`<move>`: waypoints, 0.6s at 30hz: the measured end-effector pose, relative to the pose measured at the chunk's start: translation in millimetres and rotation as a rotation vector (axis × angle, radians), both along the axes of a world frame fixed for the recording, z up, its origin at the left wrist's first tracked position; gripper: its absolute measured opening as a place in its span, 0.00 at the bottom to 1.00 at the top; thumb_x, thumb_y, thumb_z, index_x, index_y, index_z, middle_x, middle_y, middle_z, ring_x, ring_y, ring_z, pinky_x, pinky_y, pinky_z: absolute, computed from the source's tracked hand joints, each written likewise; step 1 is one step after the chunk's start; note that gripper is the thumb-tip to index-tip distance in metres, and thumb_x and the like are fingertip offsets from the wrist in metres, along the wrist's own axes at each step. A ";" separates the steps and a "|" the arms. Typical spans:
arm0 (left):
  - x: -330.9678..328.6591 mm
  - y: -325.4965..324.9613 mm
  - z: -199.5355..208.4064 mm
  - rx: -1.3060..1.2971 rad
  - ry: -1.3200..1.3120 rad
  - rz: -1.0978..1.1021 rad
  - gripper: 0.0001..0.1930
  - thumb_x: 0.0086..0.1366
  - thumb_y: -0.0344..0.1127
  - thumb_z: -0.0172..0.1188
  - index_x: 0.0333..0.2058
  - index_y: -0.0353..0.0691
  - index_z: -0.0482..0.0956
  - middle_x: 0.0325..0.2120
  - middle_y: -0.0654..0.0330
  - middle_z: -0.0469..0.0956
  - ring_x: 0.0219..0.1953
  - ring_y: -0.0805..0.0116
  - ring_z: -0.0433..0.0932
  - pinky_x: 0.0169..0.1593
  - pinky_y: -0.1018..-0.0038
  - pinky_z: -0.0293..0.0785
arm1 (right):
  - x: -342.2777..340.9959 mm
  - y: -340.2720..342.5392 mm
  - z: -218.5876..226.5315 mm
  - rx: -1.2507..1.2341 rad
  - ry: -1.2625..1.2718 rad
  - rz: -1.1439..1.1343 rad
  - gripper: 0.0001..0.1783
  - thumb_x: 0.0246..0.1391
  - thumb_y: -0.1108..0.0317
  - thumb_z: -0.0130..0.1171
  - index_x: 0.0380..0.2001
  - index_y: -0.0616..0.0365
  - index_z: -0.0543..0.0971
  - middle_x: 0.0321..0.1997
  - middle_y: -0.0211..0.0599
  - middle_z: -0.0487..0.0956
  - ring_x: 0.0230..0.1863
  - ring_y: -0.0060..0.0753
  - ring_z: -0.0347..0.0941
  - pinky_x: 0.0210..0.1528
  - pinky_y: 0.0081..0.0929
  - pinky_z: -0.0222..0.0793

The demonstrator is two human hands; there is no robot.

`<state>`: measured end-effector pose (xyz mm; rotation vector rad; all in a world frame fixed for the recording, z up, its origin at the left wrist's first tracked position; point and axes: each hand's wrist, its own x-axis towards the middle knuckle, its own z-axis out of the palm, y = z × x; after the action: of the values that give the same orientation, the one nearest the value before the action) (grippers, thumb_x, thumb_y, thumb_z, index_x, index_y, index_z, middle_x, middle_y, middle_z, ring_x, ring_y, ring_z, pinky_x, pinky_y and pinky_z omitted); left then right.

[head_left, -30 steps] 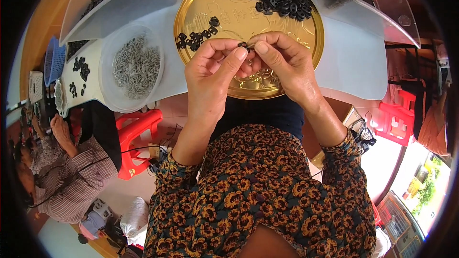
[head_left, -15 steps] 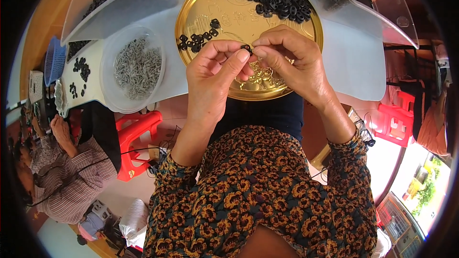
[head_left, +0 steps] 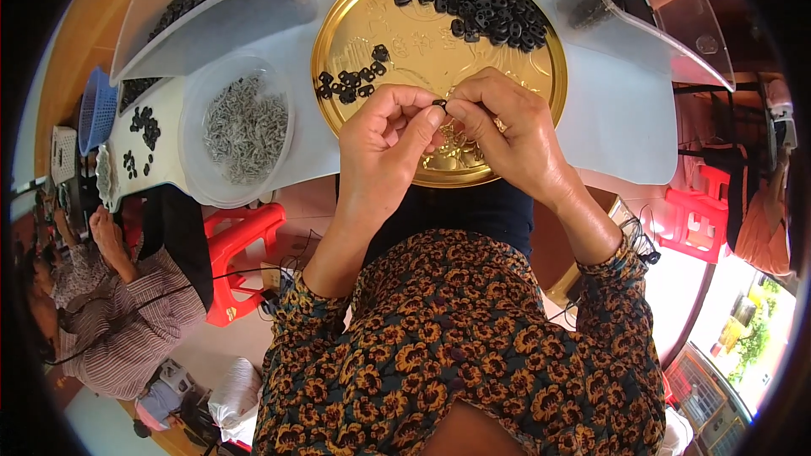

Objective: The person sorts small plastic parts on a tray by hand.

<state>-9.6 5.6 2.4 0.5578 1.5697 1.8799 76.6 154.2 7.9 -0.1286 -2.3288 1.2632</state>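
Between thumb and forefinger, my left hand (head_left: 378,150) pinches a small black plastic piece (head_left: 440,104). My right hand (head_left: 517,133) is closed against the same piece, fingertips pressed together at its right side; what they hold is hidden. Both hands are above the near half of a round gold tray (head_left: 405,42). A large pile of black oval pieces with holes (head_left: 473,0) covers the tray's far right. At its left lies a smaller group of black pieces (head_left: 348,84). Shiny gold bits (head_left: 456,152) show at the near edge, partly behind my hands.
Left of the tray stands a clear round tub (head_left: 194,131) of small grey metal parts (head_left: 245,122). Clear bins of black pieces stand at far left (head_left: 203,21) and far right (head_left: 612,25). A red stool (head_left: 241,257) and another person (head_left: 144,312) are at left.
Both hands have shifted slightly nearer to me, still together at the black piece. The piece looks more covered by my fingertips. The view has moved a little; the piles look the same.
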 end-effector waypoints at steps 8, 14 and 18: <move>-3.1 -1.4 -3.6 0.096 -0.199 -0.016 0.08 0.64 0.28 0.60 0.39 0.32 0.75 0.29 0.58 0.80 0.27 0.75 0.77 0.33 0.81 0.75 | 6.9 6.7 6.1 -0.342 -0.205 0.101 0.07 0.61 0.71 0.53 0.35 0.66 0.76 0.29 0.37 0.77 0.28 0.26 0.76 0.31 0.21 0.71; -3.5 -2.2 -2.6 0.116 -0.188 -0.032 0.08 0.64 0.28 0.59 0.39 0.32 0.75 0.29 0.57 0.79 0.28 0.75 0.77 0.33 0.80 0.74 | 8.1 11.2 9.2 -0.135 -0.158 0.101 0.07 0.59 0.70 0.55 0.35 0.64 0.75 0.31 0.40 0.76 0.29 0.35 0.76 0.31 0.27 0.72; -0.5 -2.9 1.6 0.113 -0.183 -0.046 0.07 0.64 0.28 0.58 0.39 0.32 0.74 0.29 0.58 0.79 0.28 0.76 0.76 0.32 0.81 0.73 | 4.7 14.2 13.7 0.153 -0.075 0.165 0.07 0.55 0.70 0.58 0.34 0.62 0.75 0.31 0.44 0.74 0.32 0.48 0.74 0.32 0.34 0.71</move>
<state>-10.1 2.7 4.0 0.4520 1.3296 1.9351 81.3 168.4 21.6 0.0700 -2.5351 1.1674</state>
